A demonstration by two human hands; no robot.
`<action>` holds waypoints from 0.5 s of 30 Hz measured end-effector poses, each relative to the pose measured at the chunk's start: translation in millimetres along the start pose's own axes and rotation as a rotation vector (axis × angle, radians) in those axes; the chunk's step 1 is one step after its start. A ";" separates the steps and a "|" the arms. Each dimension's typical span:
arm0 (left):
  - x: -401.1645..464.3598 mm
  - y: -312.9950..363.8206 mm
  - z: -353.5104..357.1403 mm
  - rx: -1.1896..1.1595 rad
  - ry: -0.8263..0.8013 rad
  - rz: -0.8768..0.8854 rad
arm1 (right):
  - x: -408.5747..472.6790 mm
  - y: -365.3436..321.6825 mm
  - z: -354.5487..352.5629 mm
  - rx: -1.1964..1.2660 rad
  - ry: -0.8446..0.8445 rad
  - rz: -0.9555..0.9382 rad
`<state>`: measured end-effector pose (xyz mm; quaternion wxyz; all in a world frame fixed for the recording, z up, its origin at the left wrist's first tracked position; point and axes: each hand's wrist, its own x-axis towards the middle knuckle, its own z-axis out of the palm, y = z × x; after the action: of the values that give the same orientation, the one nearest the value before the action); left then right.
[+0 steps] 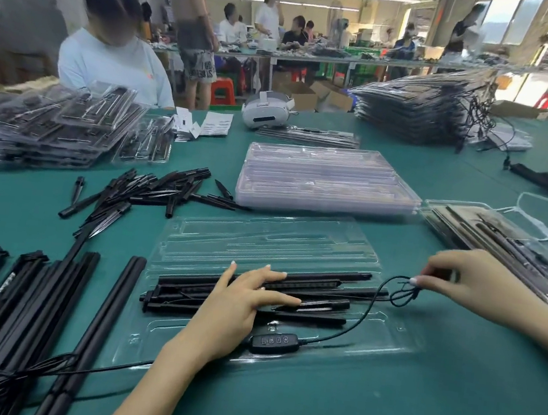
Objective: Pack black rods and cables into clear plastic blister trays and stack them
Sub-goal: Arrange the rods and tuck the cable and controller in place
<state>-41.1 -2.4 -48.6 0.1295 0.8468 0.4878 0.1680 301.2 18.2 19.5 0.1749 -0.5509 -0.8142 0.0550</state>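
the left hand (240,301) lies low in the middle of the frame, fingers straight and spread, pressing flat on the black rods (308,282) that sit in the open blister tray (387,338). the right hand (474,278), at the right, pinches a small coil of the cable (368,310) between fingertips just off the tray's right end; the cable runs down to its inline controller (273,342), which rests on the tray's near part. this tray looks about half done: the rods are seated, but the cable is not yet tucked in and the lid half (262,237) lies open behind. a stack of empty trays (324,179) waits in the centre of the green counter (413,414), loose rods (13,296) fill the lower left, and short spikes (150,192) lie left of centre, so much remains. packed stacks (33,129) rise at the upper left and upper right. the cable's far end leaves the tray under the left forearm into a tangle at the lower left, cut off by the frame edge, and which tray pockets hold which rod is hard to tell through the glare.
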 end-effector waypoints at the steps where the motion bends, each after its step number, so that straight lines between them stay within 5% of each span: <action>1: -1.0 0.5 -0.6 -0.032 -0.002 0.007 | -1.7 -0.9 0.2 0.105 0.004 0.053; 4: -5.1 1.0 -1.8 -0.134 -0.012 0.039 | -8.5 -2.5 2.4 0.492 0.019 0.211; 8: -8.0 2.0 -3.9 -0.131 -0.056 0.066 | -10.7 -7.8 14.0 0.716 0.079 0.368; 15: -10.0 6.4 -6.4 -0.063 -0.089 0.094 | -1.3 -27.1 18.0 0.579 0.072 0.504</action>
<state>-43.4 -13.9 -41.9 0.1694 0.8708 0.4359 0.1515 271.7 8.4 10.0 0.3326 -0.6631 -0.5974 0.3046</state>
